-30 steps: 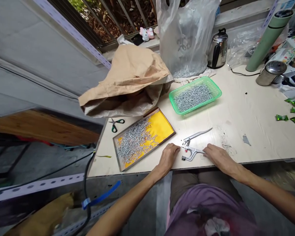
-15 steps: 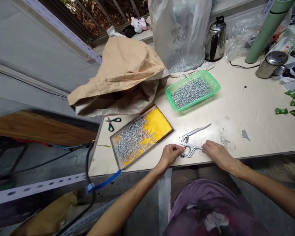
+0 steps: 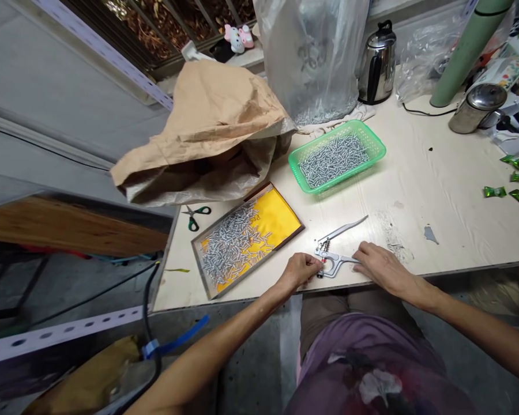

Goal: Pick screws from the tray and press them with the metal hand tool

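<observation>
Metal hand pliers (image 3: 338,260) lie at the table's front edge, their two handles spread apart and a spring between them. My right hand (image 3: 378,266) has its fingers closed round the end of the lower handle. At the jaw end, my left hand (image 3: 301,270) is pinched close to a small red spot; whatever its fingertips hold is too small to make out. Left of it, a shallow tray (image 3: 281,216) with a yellow bottom holds many small metal pins. More such pins fill a green basket (image 3: 296,173) behind the pliers.
Green-handled scissors (image 3: 193,218) lie left of the tray. A large brown paper bag (image 3: 225,109) and a clear plastic bag (image 3: 311,57) stand behind. Further right are a steel kettle (image 3: 377,63), a metal cup (image 3: 478,108), a green cylinder (image 3: 469,52) and several green wrapped sweets (image 3: 494,192).
The view has shifted slightly. My right hand's fingers have moved a little on the handle; my left hand stays pinched at the jaw end.
</observation>
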`<action>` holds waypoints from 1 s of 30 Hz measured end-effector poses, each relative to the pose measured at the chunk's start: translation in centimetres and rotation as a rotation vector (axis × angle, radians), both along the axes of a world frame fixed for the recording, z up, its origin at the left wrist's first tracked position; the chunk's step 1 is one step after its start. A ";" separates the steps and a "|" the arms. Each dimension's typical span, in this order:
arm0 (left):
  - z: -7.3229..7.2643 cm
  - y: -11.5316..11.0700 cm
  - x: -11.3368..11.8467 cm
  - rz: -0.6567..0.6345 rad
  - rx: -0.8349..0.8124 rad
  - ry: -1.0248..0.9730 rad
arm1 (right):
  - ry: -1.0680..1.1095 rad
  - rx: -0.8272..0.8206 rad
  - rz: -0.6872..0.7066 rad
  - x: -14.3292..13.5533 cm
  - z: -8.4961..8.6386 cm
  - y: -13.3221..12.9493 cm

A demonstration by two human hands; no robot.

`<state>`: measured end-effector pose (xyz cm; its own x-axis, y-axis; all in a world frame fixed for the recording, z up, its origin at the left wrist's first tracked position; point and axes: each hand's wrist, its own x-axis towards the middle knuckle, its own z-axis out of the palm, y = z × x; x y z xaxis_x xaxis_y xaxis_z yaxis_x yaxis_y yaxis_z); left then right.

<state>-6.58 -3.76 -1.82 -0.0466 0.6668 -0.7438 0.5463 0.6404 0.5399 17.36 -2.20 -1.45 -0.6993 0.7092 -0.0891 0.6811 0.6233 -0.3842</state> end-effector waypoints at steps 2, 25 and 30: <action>-0.1 -0.3 -0.1 -0.001 -0.005 -0.023 | -0.005 0.041 0.007 0.1 0.1 0.9; 0.6 -2.2 0.8 0.033 0.012 0.074 | -0.021 0.098 0.069 -0.8 0.6 3.2; 1.3 -3.3 1.4 -0.223 0.557 0.375 | -0.021 0.108 0.067 -0.9 0.5 2.6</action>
